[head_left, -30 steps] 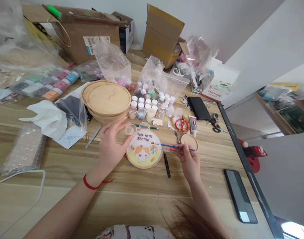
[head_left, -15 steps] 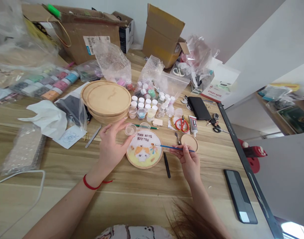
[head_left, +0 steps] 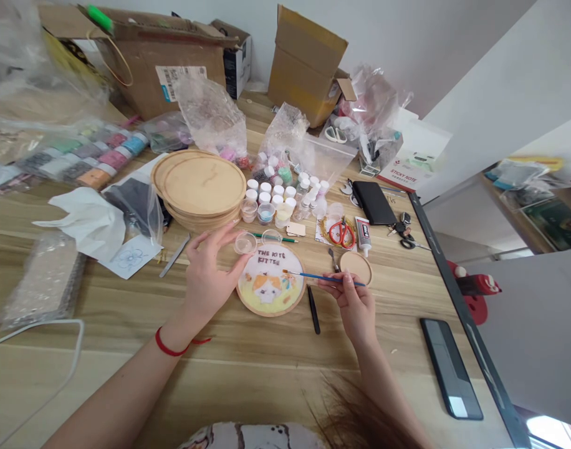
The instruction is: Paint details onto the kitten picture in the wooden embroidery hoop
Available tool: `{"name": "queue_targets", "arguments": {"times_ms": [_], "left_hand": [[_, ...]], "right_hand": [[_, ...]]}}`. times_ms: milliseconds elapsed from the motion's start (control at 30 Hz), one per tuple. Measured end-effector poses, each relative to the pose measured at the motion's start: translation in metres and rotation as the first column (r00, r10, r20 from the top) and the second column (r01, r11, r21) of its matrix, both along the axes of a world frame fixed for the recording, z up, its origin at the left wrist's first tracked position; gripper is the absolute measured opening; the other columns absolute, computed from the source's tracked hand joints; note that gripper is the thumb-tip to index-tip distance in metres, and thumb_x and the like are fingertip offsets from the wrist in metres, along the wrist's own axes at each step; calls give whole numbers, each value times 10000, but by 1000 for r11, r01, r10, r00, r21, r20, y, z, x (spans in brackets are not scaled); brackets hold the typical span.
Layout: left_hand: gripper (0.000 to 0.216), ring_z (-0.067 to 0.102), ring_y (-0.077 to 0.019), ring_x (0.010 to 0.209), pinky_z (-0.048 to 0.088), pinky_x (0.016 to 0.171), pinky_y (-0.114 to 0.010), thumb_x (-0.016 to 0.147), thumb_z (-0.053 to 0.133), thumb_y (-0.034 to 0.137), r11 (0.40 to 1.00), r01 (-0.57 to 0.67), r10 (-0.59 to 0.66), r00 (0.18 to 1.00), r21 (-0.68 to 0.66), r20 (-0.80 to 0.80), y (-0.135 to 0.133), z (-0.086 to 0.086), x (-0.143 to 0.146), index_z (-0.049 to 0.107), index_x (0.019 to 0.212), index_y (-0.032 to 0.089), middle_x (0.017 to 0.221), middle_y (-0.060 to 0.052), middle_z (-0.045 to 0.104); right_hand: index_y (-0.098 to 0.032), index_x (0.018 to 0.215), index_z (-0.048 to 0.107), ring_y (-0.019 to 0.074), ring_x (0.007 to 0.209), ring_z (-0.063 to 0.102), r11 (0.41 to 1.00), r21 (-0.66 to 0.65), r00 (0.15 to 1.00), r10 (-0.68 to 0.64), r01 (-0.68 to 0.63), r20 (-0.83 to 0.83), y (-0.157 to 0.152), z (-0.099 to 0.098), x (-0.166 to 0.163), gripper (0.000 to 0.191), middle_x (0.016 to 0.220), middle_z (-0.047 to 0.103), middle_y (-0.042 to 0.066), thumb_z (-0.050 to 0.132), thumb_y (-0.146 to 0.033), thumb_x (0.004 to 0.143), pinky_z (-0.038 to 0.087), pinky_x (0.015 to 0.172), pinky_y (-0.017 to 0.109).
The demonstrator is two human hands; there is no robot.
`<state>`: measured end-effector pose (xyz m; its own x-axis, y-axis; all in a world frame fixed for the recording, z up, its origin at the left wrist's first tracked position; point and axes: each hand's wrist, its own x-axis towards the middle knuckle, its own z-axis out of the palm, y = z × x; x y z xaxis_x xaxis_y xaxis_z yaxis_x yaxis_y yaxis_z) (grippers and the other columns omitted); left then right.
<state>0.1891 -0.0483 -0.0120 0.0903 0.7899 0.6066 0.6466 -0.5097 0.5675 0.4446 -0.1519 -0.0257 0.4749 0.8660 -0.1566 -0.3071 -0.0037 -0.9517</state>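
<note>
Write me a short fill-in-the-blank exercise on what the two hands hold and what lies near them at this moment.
1. The right hand pinches a paintbrush with a ____ handle.
2. The left hand holds a small clear plastic ____ at its fingertips.
3. The picture in the wooden hoop bears the words THE KITE ____.
4. The black tweezers lie closer to the ____ hand.

Missing words: blue; cup; KITTEN; right.

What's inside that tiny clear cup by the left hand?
The small clear plastic cup beside the left hand looks empty: no paint or liquid shows inside. A thin film would be too small to tell.
</note>
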Motion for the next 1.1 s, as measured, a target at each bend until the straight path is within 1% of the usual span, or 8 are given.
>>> {"name": "queue_targets", "arguments": {"times_ms": [100, 300, 500, 667, 767, 900, 1100], "left_hand": [[599, 687, -284, 1166, 470, 1063, -505, 857, 763, 334, 1000, -2, 2, 1000, 2, 0, 0, 0, 0, 472, 1379, 289, 1115, -44, 778], [590, 700, -271, 1142, 465, 1076, -498, 869, 751, 320, 1000, -1, 1, 1000, 10, -5, 0, 0, 0, 466, 1385, 291, 1109, -39, 779], [583, 683, -278, 1160, 475, 1065, -495, 862, 759, 321, 1000, -15, 15, 1000, 20, -15, 0, -2, 0, 483, 1374, 280, 1102, -49, 780], [579, 667, -282, 1166, 476, 1061, -492, 862, 757, 328, 1000, -9, 9, 1000, 7, -18, 0, -2, 0, 492, 1373, 265, 1100, -56, 779], [582, 651, -286, 1177, 476, 1059, -488, 850, 768, 326, 1000, -22, 22, 1000, 0, -14, 0, -4, 0, 505, 1365, 253, 1096, -60, 780], [579, 651, -283, 1171, 485, 1044, -478, 848, 768, 317, 1000, -31, 31, 999, 4, -20, 0, -5, 0, 512, 1364, 258, 1092, -59, 779], [568, 642, -289, 1186, 488, 1043, -478, 848, 767, 322, 999, -37, 37, 999, -12, -25, -1, -3, 0, 522, 1355, 253, 1093, -61, 777]], "right_hand": [[-196, 804, 746, 213, 744, 790, 1000, -5, 1000, 6, -6, 1, 0, -2, 0, 333, 860, 812, 59, 798, -525, 801, 666, 752, 356], [-186, 816, 745, 206, 786, 797, 998, 26, 999, -49, 49, 10, -1, 0, 4, 331, 902, 815, 66, 794, -513, 815, 656, 823, 364], [-179, 826, 745, 211, 773, 797, 999, 13, 999, -35, 35, 1, -1, -2, 4, 324, 887, 814, 73, 797, -499, 816, 659, 802, 370], [-170, 811, 741, 200, 765, 794, 998, 20, 998, -66, 66, 11, -2, -2, 5, 328, 885, 813, 81, 787, -494, 826, 650, 819, 354], [-172, 812, 742, 199, 747, 791, 998, 5, 998, -62, 62, 15, -3, -1, 5, 332, 870, 813, 78, 788, -501, 821, 651, 792, 344], [-187, 814, 738, 214, 715, 784, 999, -16, 999, -37, 37, 21, -2, -2, 2, 336, 839, 810, 69, 782, -520, 816, 657, 741, 366], [-198, 810, 738, 212, 709, 778, 1000, -25, 999, -9, 10, 31, -4, -3, 2, 331, 832, 805, 59, 763, -528, 831, 657, 718, 362]]}}
